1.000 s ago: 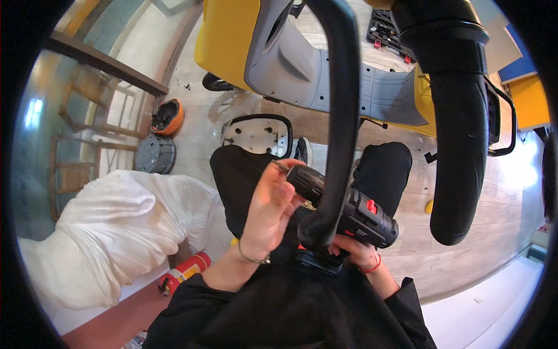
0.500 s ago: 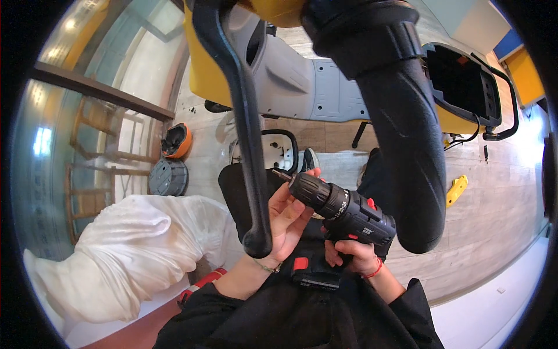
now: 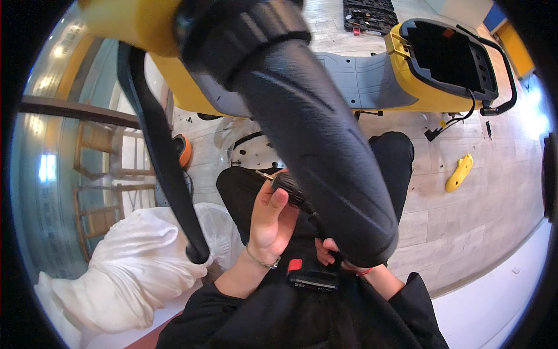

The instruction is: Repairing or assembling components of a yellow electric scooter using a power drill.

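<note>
Taking the drill's chuck as the clock's centre, the black drill (image 3: 289,191) is resting in both hands above the person's lap, its bit pointing toward ten o'clock; the left hand (image 3: 272,218), at seven o'clock, is pinching the chuck between thumb and fingers; the right hand (image 3: 326,251), at five o'clock, is curling its fingers about the drill's handle, though much of that hand is hiding behind a black handlebar grip (image 3: 317,145); the battery (image 3: 313,276) is showing below, toward six o'clock.

A black lever (image 3: 154,151) is slanting down between nine and ten o'clock; a white panel (image 3: 256,152) with a dark rim is lying near eleven; a yellow and grey scooter body (image 3: 372,78) is standing toward one, an open tool case (image 3: 369,17) lying beyond it; a yellow part (image 3: 459,173) is lying on the floor at three; white cloth (image 3: 133,262) is draping in folds at eight.
</note>
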Available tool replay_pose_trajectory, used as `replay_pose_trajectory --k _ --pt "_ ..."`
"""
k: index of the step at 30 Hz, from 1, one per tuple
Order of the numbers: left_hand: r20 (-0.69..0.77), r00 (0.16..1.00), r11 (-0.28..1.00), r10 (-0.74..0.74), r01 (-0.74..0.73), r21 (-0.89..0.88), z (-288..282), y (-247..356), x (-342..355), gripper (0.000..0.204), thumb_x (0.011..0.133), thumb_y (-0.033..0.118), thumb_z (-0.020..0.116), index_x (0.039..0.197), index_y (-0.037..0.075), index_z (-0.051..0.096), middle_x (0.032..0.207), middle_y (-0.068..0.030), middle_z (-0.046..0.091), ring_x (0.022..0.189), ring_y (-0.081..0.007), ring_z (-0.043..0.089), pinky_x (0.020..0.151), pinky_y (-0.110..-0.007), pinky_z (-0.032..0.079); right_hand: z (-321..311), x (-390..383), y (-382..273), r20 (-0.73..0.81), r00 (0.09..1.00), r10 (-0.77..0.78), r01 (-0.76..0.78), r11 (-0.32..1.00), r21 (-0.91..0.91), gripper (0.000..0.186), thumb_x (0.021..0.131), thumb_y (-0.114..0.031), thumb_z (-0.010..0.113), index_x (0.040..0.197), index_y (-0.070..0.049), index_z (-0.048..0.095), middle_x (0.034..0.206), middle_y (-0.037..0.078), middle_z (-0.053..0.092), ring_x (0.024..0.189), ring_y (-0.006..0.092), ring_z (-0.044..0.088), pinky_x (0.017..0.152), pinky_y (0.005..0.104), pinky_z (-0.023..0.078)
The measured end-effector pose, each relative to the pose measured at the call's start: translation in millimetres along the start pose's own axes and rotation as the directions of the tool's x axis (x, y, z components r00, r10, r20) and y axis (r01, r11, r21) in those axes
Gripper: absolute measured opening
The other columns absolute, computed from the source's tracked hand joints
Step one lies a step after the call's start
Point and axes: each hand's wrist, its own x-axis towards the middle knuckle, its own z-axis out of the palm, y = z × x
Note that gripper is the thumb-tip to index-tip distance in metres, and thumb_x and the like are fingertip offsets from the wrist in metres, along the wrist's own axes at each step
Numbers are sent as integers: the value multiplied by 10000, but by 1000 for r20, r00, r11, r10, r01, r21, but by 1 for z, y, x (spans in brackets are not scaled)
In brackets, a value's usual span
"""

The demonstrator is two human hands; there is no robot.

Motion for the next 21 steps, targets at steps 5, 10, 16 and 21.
replay_pose_trajectory --k 5,10,16,21 --pt "98 995 982 22 -4 -186 -13 -12 3 443 869 289 598 1216 35 496 1200 -99 563 1093 -253 542 960 -396 422 12 -3 -13 -62 991 117 -103 977 189 162 844 -148 568 777 -4 538 596 45 509 515 121 471 521 263 402" --pt "115 993 997 -36 43 -60 6 0 -3 590 793 356 682 1231 35 450 1135 -33 562 1121 -202 513 952 -387 436 6 -3 -12 -25 999 -23 24 998 56 155 834 -141 592 780 -7 536 594 40 508 507 118 470 511 263 405" --pt "26 999 996 -41 39 78 23 1 3 654 777 366 702 1264 23 431 1117 -34 546 1127 -197 488 983 -375 378 0 1 -12 -39 996 -80 86 981 175 154 831 -139 610 791 -11 535 617 37 508 496 108 465 486 256 403" --pt "26 1000 989 -18 14 149 25 -5 7 592 826 325 653 1277 26 413 1124 -41 539 1136 -202 475 994 -374 360 -3 -3 -17 -65 991 -116 125 979 158 166 853 -160 596 792 -17 539 621 36 516 500 108 474 476 247 397"
